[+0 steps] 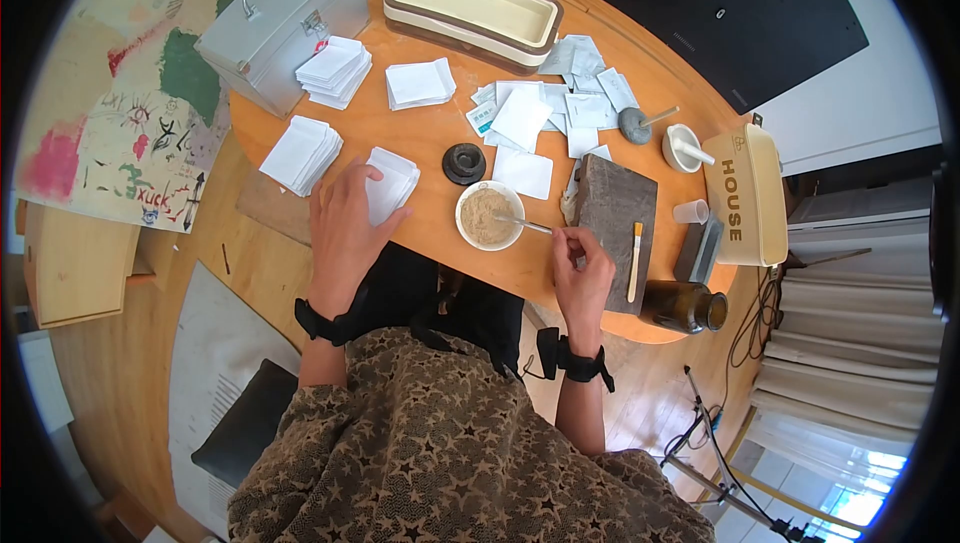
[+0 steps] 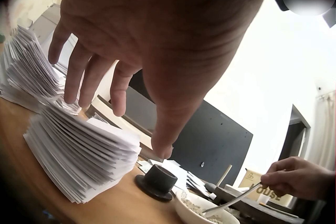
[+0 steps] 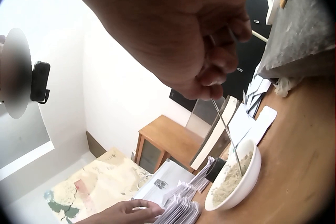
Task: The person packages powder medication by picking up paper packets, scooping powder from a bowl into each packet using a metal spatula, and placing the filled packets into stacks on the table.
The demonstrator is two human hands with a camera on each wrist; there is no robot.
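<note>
My right hand (image 1: 583,278) pinches the handle of a thin metal spoon (image 1: 537,229). The spoon's other end lies in beige powder (image 1: 486,217), which fills much of a small white bowl (image 3: 253,174) near the table's front edge. Over a stack of white paper packets (image 1: 396,189) my left hand (image 1: 345,233) spreads its fingers, thumb apart. In the left wrist view, that hand hovers above the packet stack (image 2: 81,153) with nothing in its grasp. A dark round hat-shaped piece (image 1: 464,163) sits between the stack and the bowl.
More packet stacks (image 1: 302,155) stand left, before a silver case (image 1: 290,28). Behind are a cream box (image 1: 475,5) and scattered packets (image 1: 524,119). At right lie a dark slab (image 1: 612,218) with a brush (image 1: 635,261), a brown jar (image 1: 684,307) and a mortar (image 1: 682,149).
</note>
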